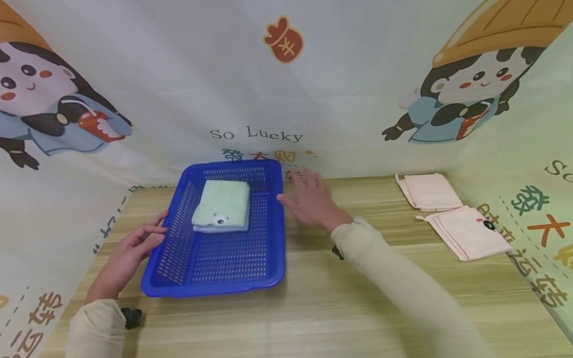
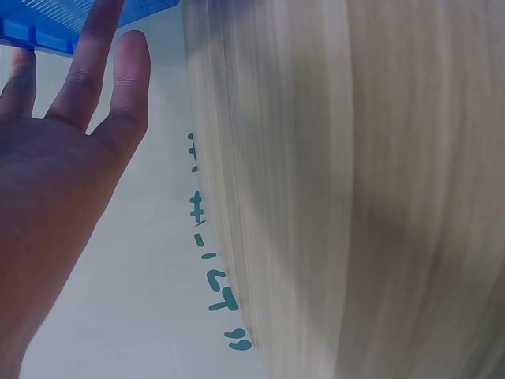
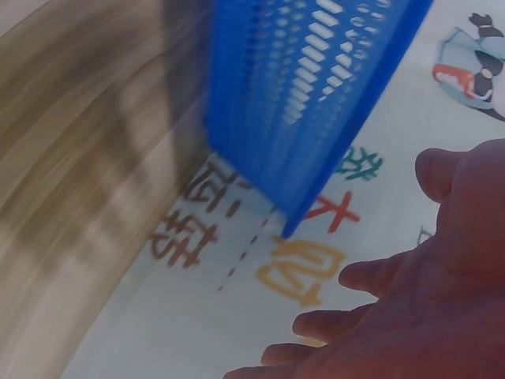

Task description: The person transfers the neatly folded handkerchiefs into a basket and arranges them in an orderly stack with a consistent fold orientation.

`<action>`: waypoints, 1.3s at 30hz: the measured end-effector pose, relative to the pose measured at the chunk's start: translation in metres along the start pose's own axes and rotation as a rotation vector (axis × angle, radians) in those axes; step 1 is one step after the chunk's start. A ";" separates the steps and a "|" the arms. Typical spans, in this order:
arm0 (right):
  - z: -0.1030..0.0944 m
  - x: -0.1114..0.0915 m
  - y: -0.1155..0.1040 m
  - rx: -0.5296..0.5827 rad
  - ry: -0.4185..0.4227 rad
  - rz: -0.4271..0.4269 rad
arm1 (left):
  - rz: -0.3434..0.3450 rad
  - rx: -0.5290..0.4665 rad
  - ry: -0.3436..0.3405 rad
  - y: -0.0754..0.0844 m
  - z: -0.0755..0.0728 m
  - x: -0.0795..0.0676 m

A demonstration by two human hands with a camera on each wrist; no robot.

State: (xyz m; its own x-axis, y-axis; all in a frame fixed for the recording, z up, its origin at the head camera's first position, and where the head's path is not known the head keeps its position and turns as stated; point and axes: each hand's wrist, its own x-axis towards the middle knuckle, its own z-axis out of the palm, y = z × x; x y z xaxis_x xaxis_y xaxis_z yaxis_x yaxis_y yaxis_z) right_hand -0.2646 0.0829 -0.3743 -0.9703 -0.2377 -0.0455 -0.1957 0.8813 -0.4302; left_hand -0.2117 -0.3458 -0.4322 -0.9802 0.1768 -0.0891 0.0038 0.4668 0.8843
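A blue plastic basket [image 1: 215, 288] with perforated sides sits on the table. Inside lies a folded pale green towel [image 1: 221, 201] with a small animal face, and a paler bluish layer shows beneath its front edge. At the basket's left rim, the fingers of my left hand [image 1: 127, 253] are extended and touch the side; in the left wrist view that hand [image 2: 59, 166] shows straight fingers under the basket's edge. My right hand [image 1: 315, 201] is spread beside the right rim, its thumb close to it. Seen from the right wrist, this hand [image 3: 402, 308] holds nothing and stands apart from the basket.
Two folded pink towels lie on the right of the wood-patterned table [image 1: 340, 303]: one farther back [image 1: 431, 191], one nearer with a dark-eyed face [image 1: 470, 236]. A printed white cloth [image 1: 358, 114] hangs behind the basket and along both sides.
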 end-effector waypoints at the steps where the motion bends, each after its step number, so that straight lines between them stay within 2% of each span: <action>1: -0.001 -0.001 0.004 -0.002 -0.006 0.006 | -0.002 0.006 0.002 0.000 0.000 0.000; 15: -0.004 -0.007 0.053 -0.062 -0.005 0.075 | 0.015 0.049 -0.002 -0.005 -0.003 -0.001; 30: -0.011 -0.018 0.088 -0.113 0.021 0.119 | 0.032 0.032 0.001 -0.005 0.001 0.002; 39: -0.015 -0.027 0.114 -0.079 0.048 0.178 | 0.031 0.014 0.003 -0.005 0.002 0.001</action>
State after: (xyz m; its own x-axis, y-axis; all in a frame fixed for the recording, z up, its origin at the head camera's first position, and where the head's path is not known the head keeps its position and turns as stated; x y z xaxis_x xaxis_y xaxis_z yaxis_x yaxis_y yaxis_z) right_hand -0.2627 0.1961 -0.4088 -0.9958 -0.0574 -0.0709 -0.0293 0.9373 -0.3473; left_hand -0.2125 -0.3468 -0.4378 -0.9801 0.1891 -0.0601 0.0373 0.4729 0.8804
